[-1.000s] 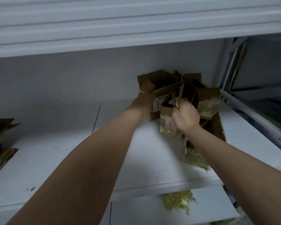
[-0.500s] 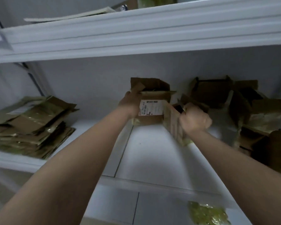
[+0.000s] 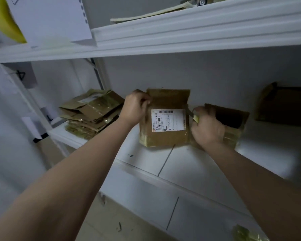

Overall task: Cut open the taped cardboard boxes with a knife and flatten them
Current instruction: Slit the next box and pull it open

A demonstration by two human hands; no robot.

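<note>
A brown cardboard box (image 3: 163, 136) with a white shipping label stands on the white shelf (image 3: 189, 169), its top flap raised. My left hand (image 3: 135, 107) grips the box's upper left corner. My right hand (image 3: 207, 128) is curled round a knife (image 3: 193, 116) with a yellowish handle; its dark blade points up-left at the box's right edge. The same hand also seems to hold the box's opened right flap (image 3: 231, 117).
A pile of flattened taped boxes (image 3: 92, 112) lies at the shelf's left end. Another opened box (image 3: 283, 105) sits at the back right. An upper shelf (image 3: 181, 32) overhangs. Tape scraps (image 3: 247, 234) lie on the lower board.
Both hands have carried the labelled box leftward along the shelf, away from the heap of boxes on the right. The view has swung left, bringing the flattened pile closer.
</note>
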